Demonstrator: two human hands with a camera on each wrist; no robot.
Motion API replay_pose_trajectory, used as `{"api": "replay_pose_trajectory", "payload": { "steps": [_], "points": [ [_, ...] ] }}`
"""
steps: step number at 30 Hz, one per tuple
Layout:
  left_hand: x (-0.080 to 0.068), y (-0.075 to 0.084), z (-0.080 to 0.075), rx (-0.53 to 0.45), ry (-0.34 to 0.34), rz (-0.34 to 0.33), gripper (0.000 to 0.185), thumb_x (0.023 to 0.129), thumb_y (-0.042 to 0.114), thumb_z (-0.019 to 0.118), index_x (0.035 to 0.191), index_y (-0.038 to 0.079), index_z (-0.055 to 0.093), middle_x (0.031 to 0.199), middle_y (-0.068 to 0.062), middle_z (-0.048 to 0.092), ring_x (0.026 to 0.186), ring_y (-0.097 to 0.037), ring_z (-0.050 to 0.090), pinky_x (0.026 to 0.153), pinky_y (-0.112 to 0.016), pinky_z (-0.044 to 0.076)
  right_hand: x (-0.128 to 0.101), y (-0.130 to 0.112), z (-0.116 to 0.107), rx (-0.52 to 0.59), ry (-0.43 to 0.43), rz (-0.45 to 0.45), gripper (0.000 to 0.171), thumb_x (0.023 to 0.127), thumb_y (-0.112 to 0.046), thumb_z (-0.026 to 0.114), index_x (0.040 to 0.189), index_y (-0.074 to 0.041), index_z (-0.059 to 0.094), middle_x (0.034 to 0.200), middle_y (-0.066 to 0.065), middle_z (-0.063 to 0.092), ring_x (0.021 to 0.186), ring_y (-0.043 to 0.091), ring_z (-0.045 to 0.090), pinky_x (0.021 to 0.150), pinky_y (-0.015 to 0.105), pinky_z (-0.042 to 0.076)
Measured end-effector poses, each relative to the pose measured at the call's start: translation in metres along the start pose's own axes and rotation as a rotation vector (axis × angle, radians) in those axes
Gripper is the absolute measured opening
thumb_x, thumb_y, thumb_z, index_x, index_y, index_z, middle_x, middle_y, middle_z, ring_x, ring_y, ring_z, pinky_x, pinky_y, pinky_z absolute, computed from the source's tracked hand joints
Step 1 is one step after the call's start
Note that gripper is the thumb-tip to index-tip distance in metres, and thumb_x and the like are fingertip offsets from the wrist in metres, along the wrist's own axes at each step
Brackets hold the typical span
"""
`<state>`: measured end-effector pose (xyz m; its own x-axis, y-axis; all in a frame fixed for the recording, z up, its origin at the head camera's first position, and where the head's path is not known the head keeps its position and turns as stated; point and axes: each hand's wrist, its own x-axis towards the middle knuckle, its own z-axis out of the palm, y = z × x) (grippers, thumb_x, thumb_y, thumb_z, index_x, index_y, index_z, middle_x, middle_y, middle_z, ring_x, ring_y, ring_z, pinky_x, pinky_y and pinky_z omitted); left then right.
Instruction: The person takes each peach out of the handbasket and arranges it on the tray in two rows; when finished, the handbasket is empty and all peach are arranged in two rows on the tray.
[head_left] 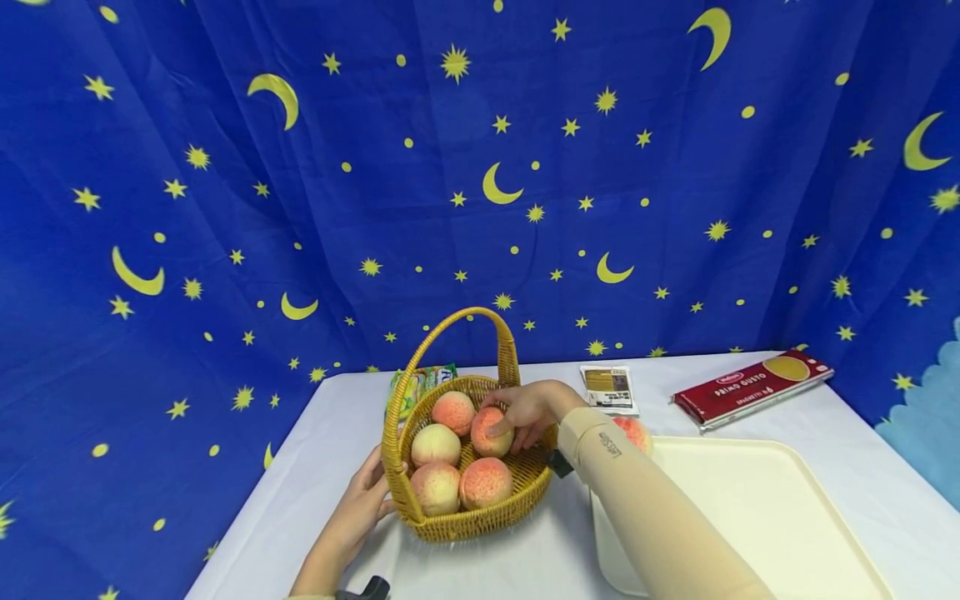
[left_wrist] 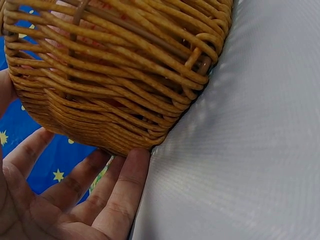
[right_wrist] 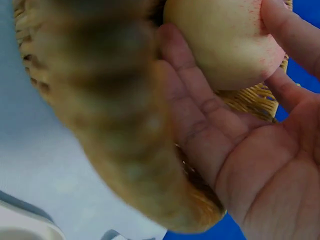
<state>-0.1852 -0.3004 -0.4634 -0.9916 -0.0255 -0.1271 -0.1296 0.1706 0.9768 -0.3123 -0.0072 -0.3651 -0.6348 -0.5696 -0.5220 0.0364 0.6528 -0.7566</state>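
A brown wicker basket point(head_left: 480, 523) with a tall arched handle stands on the table and holds several peaches, pink and pale yellow. My right hand point(head_left: 528, 412) reaches under the handle and grips one peach point(head_left: 491, 435) between thumb and fingers. In the right wrist view, the blurred handle point(right_wrist: 115, 110) crosses in front of that hand. At the basket's left end my left hand point(head_left: 360, 500) holds its wall, thumb on one side and spread fingers on another; the left wrist view shows those fingers point(left_wrist: 120, 200) against the weave.
A cream tray point(head_left: 742, 500) lies to the right, partly behind my right sleeve. Another peach point(head_left: 633, 433) shows by its far left corner. Farther back are a red spaghetti pack point(head_left: 750, 387), a white sachet point(head_left: 609, 389) and a green-yellow packet point(head_left: 427, 379) behind the basket.
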Motion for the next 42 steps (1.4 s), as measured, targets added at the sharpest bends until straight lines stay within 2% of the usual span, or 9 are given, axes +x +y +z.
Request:
{"api": "replay_pose_trajectory", "payload": {
  "steps": [4, 10, 16, 21, 26, 28, 35, 42],
  "points": [
    [0.001, 0.000, 0.000, 0.004, -0.004, 0.001, 0.073, 0.105, 0.047, 0.065, 0.168, 0.026, 0.034, 0.175, -0.023, 0.030, 0.157, -0.049, 0.038, 0.107, -0.051, 0.061, -0.003, -0.001, -0.002, -0.002, 0.003, -0.017, 0.049, 0.107, -0.015, 0.066, 0.152, -0.023, 0.049, 0.139, 0.018, 0.058, 0.113, 0.038, 0.076, 0.104, 0.049, 0.062],
    [0.001, 0.000, 0.000, 0.003, 0.001, -0.007, 0.073, 0.106, 0.046, 0.065, 0.168, 0.025, 0.033, 0.175, -0.024, 0.029, 0.157, -0.050, 0.038, 0.106, -0.051, 0.061, -0.009, -0.001, -0.008, 0.003, -0.005, -0.042, 0.055, 0.108, -0.020, 0.066, 0.158, -0.023, 0.044, 0.154, 0.019, 0.052, 0.120, 0.041, 0.073, 0.109, 0.051, 0.059],
    [0.001, 0.000, 0.000, 0.009, 0.004, -0.008, 0.075, 0.105, 0.047, 0.066, 0.169, 0.025, 0.032, 0.175, -0.024, 0.029, 0.157, -0.051, 0.037, 0.108, -0.054, 0.059, -0.016, -0.001, -0.015, -0.029, -0.010, -0.098, 0.055, 0.108, -0.022, 0.065, 0.158, -0.024, 0.042, 0.159, 0.020, 0.047, 0.124, 0.042, 0.072, 0.111, 0.054, 0.058],
    [0.000, -0.001, -0.001, 0.005, 0.002, -0.002, 0.075, 0.105, 0.046, 0.066, 0.169, 0.025, 0.032, 0.175, -0.023, 0.030, 0.157, -0.050, 0.038, 0.109, -0.055, 0.059, -0.025, -0.001, -0.021, -0.028, -0.003, -0.148, 0.053, 0.108, -0.021, 0.066, 0.155, -0.024, 0.044, 0.146, 0.016, 0.056, 0.115, 0.041, 0.074, 0.108, 0.053, 0.060],
    [0.000, 0.000, 0.000, -0.002, -0.001, 0.000, 0.074, 0.105, 0.045, 0.066, 0.168, 0.025, 0.033, 0.175, -0.023, 0.031, 0.157, -0.049, 0.038, 0.108, -0.054, 0.059, -0.036, 0.001, -0.030, -0.042, -0.003, -0.203, 0.052, 0.108, -0.023, 0.067, 0.155, -0.023, 0.044, 0.125, 0.015, 0.067, 0.098, 0.027, 0.076, 0.103, 0.050, 0.062],
    [0.000, 0.000, 0.001, -0.004, 0.000, 0.000, 0.074, 0.106, 0.045, 0.066, 0.168, 0.025, 0.033, 0.174, -0.023, 0.031, 0.157, -0.049, 0.039, 0.107, -0.053, 0.060, -0.042, 0.002, -0.034, -0.057, 0.000, -0.219, 0.053, 0.108, -0.026, 0.067, 0.155, -0.025, 0.043, 0.120, 0.015, 0.070, 0.097, 0.025, 0.075, 0.102, 0.047, 0.063],
    [0.000, 0.000, 0.002, 0.001, 0.009, -0.005, 0.074, 0.106, 0.044, 0.066, 0.169, 0.026, 0.033, 0.175, -0.022, 0.031, 0.156, -0.050, 0.039, 0.107, -0.053, 0.060, -0.068, 0.012, -0.050, -0.111, 0.030, -0.274, 0.054, 0.107, -0.029, 0.067, 0.155, -0.031, 0.044, 0.120, 0.015, 0.070, 0.109, 0.033, 0.073, 0.105, 0.045, 0.060],
    [0.001, 0.001, 0.002, 0.005, 0.011, -0.010, 0.075, 0.105, 0.046, 0.066, 0.169, 0.026, 0.032, 0.175, -0.022, 0.030, 0.157, -0.050, 0.038, 0.107, -0.053, 0.060, -0.095, 0.030, -0.065, -0.133, 0.093, -0.297, 0.057, 0.106, -0.030, 0.068, 0.158, -0.029, 0.044, 0.121, 0.013, 0.070, 0.102, 0.024, 0.072, 0.094, 0.038, 0.062]
  ]
}}
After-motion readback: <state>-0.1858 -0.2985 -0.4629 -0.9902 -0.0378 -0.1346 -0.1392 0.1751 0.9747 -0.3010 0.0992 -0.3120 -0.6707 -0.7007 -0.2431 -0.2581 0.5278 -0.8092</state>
